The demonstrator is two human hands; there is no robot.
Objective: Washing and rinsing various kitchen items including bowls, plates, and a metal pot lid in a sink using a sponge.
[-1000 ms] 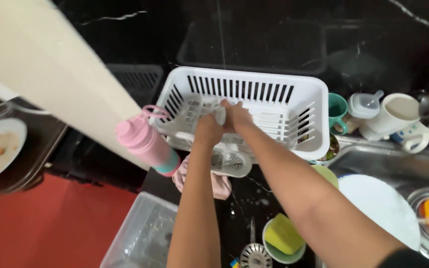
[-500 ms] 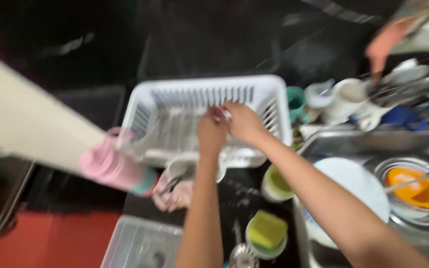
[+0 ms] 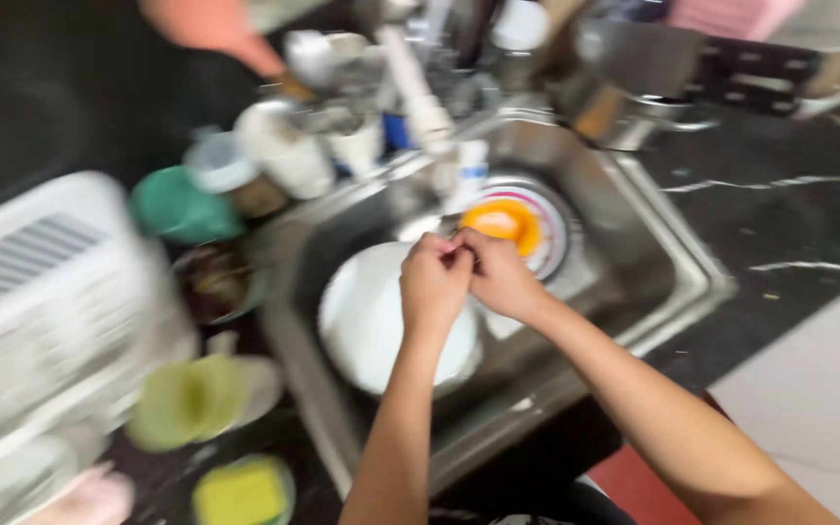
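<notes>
A: So, both hands over the steel sink (image 3: 668, 262). Left hand (image 3: 435, 287) and right hand (image 3: 500, 277) pressed together, fingertips meeting at the top.

B: Holding anything?

A: Can't tell. Fingers curled, pinched toward each other, nothing visible between. Too blurred.

B: Nearest thing?

A: White plate (image 3: 367, 321), lying flat in the basin, directly under the hands and spreading toward the left. Left hand nearer. Round, so no long axis.

B: Beyond that?

A: Orange bowl (image 3: 507, 222) just past the fingertips, away from the body, sitting on a patterned plate (image 3: 554, 228). Right hand nearer to that one.

B: Around the sink?

A: Faucet (image 3: 420, 97) above. Green cup (image 3: 182, 204) and white mugs (image 3: 289, 151) on the dark surface (image 3: 780, 165) to the left. White dish rack (image 3: 41, 282) further left. Green lid-like piece (image 3: 187, 399) and yellow sponge (image 3: 240, 491) near the bottom edge.
</notes>
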